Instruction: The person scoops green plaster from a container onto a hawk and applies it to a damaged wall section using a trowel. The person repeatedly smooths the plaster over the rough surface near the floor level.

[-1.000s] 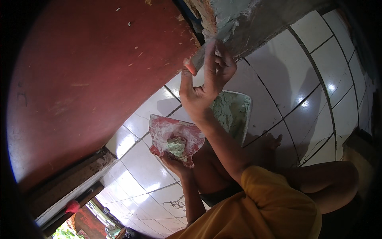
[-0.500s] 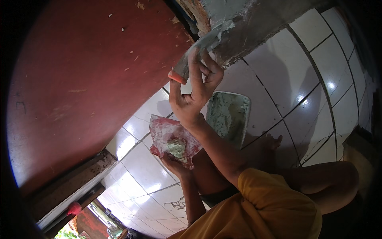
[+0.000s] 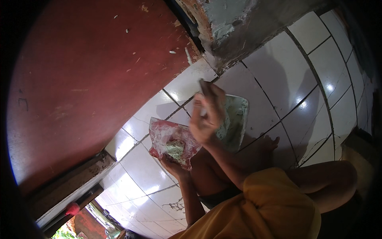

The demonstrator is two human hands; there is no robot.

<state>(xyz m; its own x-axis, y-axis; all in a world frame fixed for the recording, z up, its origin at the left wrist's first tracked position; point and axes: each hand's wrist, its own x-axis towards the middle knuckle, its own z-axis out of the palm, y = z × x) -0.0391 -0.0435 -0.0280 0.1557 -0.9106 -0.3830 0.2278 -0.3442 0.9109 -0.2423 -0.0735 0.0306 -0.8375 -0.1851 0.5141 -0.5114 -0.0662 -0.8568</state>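
Note:
My left hand (image 3: 172,166) holds a red, plaster-smeared sheet (image 3: 160,137) from below, near its lower edge. A lump of pale green-grey paste (image 3: 175,148) sits on it. My right hand (image 3: 207,119), blurred by motion, is closed around a putty knife (image 3: 204,86) between the sheet and the tray. Only a dark end of the knife shows above the fingers; the rest is hidden or smeared. Partly behind my right hand and forearm, a white-rimmed tray (image 3: 246,109) on the floor contains grey-green paste.
A red door panel (image 3: 99,75) rises on the left. Beside it stands a grey wall corner (image 3: 234,34) with fresh paste and a broken edge. White tiles (image 3: 294,59) cover the floor. My bent knee (image 3: 342,177) is at the right.
My right hand has come down from the wall corner with the putty knife, toward the sheet and tray. The left hand and its sheet are nearly where they were.

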